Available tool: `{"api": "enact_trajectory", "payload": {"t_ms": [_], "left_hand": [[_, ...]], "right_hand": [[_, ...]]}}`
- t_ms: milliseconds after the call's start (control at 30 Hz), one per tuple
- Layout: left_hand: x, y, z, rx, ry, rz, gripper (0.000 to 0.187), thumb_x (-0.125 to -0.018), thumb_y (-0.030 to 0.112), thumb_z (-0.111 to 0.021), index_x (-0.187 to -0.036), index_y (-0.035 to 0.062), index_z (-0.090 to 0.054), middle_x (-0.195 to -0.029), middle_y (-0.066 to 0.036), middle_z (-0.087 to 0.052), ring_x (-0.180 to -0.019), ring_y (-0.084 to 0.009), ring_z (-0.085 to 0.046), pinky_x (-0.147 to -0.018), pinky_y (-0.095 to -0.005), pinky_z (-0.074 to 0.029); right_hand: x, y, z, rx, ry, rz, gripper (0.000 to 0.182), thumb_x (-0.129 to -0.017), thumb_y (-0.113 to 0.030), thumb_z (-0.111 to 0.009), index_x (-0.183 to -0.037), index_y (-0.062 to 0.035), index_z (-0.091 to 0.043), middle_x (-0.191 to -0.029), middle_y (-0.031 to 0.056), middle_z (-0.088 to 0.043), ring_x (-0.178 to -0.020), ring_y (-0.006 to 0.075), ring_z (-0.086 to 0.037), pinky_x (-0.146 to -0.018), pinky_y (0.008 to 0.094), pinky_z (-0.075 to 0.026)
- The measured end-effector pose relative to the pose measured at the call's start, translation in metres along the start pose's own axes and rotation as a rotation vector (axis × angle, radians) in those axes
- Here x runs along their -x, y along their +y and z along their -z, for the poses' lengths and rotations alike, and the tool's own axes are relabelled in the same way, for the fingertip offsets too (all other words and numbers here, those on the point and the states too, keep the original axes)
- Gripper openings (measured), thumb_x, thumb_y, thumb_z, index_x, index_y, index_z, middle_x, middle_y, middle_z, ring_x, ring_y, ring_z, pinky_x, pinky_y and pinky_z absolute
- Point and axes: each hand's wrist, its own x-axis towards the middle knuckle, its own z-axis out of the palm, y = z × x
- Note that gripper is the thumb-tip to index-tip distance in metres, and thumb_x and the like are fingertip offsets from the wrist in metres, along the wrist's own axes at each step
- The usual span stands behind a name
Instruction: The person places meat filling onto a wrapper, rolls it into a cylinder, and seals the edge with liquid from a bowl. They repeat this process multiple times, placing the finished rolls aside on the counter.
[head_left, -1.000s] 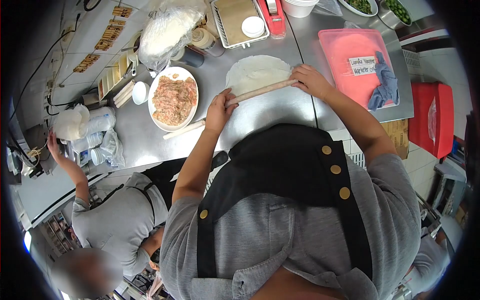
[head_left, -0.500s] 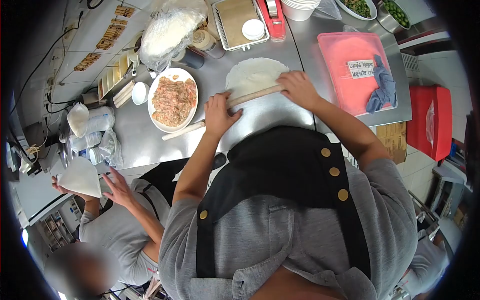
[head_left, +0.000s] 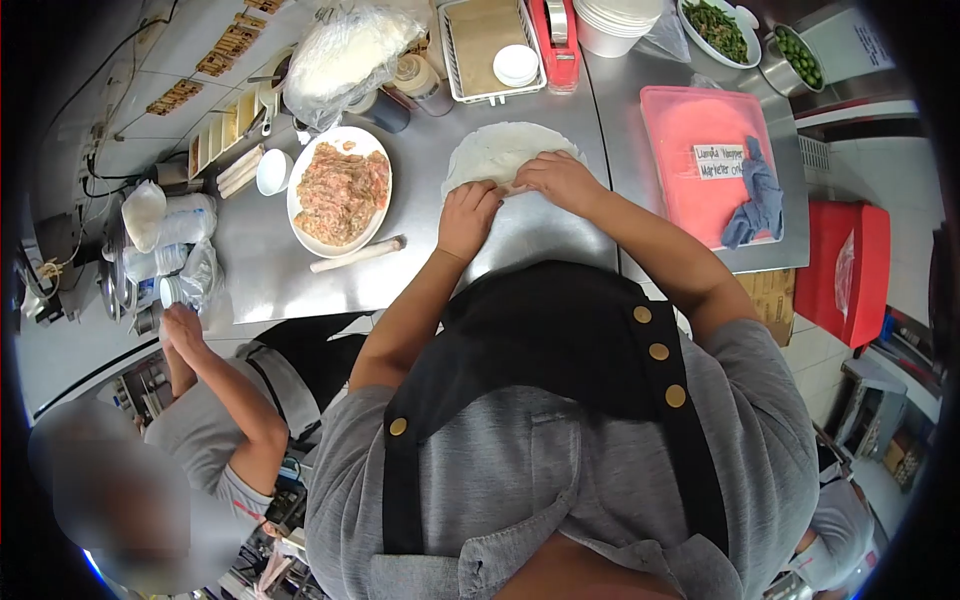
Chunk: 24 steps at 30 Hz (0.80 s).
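A pale, thin round wrapper [head_left: 500, 150] lies on the steel counter in front of me. My left hand [head_left: 468, 215] presses curled fingers on its near left edge. At the near right edge, my right hand [head_left: 563, 182] is closed, its fingertips pinching the dough close to the left fingers. A small strip of the rolled edge shows between my hands; what lies under the fingers is hidden. A long, thin finished roll [head_left: 357, 254] lies left of my left hand, below an oval white plate [head_left: 292, 205] of raw minced filling [head_left: 342, 195].
Right of the wrapper sits a pink-lidded box [head_left: 668, 190] with a blue cloth [head_left: 758, 195] on it. Behind are a white basket [head_left: 450, 60], a red tape dispenser [head_left: 563, 75] and bottles [head_left: 420, 80]. A co-worker [head_left: 225, 400] stands at left. More rolls [head_left: 240, 172] lie by a small bowl [head_left: 273, 172].
My hands have moved together along the wrapper's near edge, and the long roll that spanned between them no longer shows. The co-worker's hands no longer hold up a white sheet.
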Motion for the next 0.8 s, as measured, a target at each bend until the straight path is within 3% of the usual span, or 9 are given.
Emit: {"api": "enact_trajectory", "payload": {"t_ms": [233, 333, 433, 567, 633, 800], "left_hand": [[0.001, -0.017, -0.007, 0.101, -0.028, 0.022, 0.032, -0.09, 0.019, -0.073, -0.12, 0.0117, -0.068, -0.12, -0.008, -0.067, -0.111, -0.0284, -0.062, -0.096, -0.0411, -0.048], [-0.008, -0.007, 0.003, 0.137, -0.014, 0.041, 0.034, -0.09, 0.021, -0.073, -0.121, 0.0113, -0.067, -0.12, -0.009, -0.067, -0.11, -0.0284, -0.062, -0.096, -0.0409, -0.048], [-0.02, -0.001, 0.008, -0.017, 0.047, 0.001, 0.035, -0.089, 0.022, -0.074, -0.121, 0.0116, -0.068, -0.12, -0.008, -0.067, -0.109, -0.0284, -0.062, -0.096, -0.0407, -0.049], [-0.022, -0.01, -0.01, -0.005, -0.052, -0.002, 0.036, -0.088, 0.023, -0.074, -0.122, 0.0119, -0.068, -0.117, -0.006, -0.067, -0.108, -0.0275, -0.063, -0.096, -0.0415, -0.049], [-0.024, -0.013, -0.011, 0.003, -0.05, 0.019, 0.035, -0.088, 0.024, -0.074, -0.121, 0.0119, -0.068, -0.116, -0.005, -0.067, -0.109, -0.0272, -0.063, -0.096, -0.0418, -0.049], [-0.037, -0.006, 0.002, 0.009, -0.011, 0.065, 0.031, -0.088, 0.023, -0.073, -0.117, 0.0127, -0.069, -0.113, -0.004, -0.067, -0.108, -0.0257, -0.063, -0.093, -0.042, -0.05]], "right_hand": [[0.011, -0.007, 0.001, 0.111, 0.074, 0.02, 0.038, -0.084, -0.022, -0.075, -0.121, -0.0206, -0.072, -0.12, -0.0043, -0.065, -0.115, 0.0184, -0.059, -0.098, 0.0372, -0.048], [0.006, -0.005, 0.002, 0.073, 0.046, -0.013, 0.038, -0.083, -0.022, -0.075, -0.121, -0.0195, -0.072, -0.12, -0.0037, -0.065, -0.115, 0.0191, -0.059, -0.098, 0.037, -0.048], [-0.001, 0.002, 0.002, 0.018, 0.004, -0.037, 0.038, -0.084, -0.021, -0.075, -0.121, -0.0187, -0.072, -0.119, -0.0038, -0.065, -0.115, 0.0199, -0.059, -0.099, 0.0373, -0.048], [-0.003, 0.003, 0.005, 0.088, -0.011, -0.007, 0.038, -0.085, -0.021, -0.074, -0.122, -0.0179, -0.071, -0.117, -0.0028, -0.064, -0.116, 0.0206, -0.059, -0.099, 0.0367, -0.048], [-0.001, 0.001, 0.005, 0.212, 0.128, 0.08, 0.037, -0.085, -0.021, -0.073, -0.122, -0.017, -0.069, -0.115, -0.0014, -0.064, -0.116, 0.021, -0.059, -0.098, 0.0359, -0.048], [-0.002, 0.0, 0.003, 0.103, 0.108, 0.036, 0.036, -0.085, -0.019, -0.072, -0.121, -0.0148, -0.068, -0.115, 0.001, -0.064, -0.114, 0.0231, -0.06, -0.099, 0.0372, -0.049]]}}
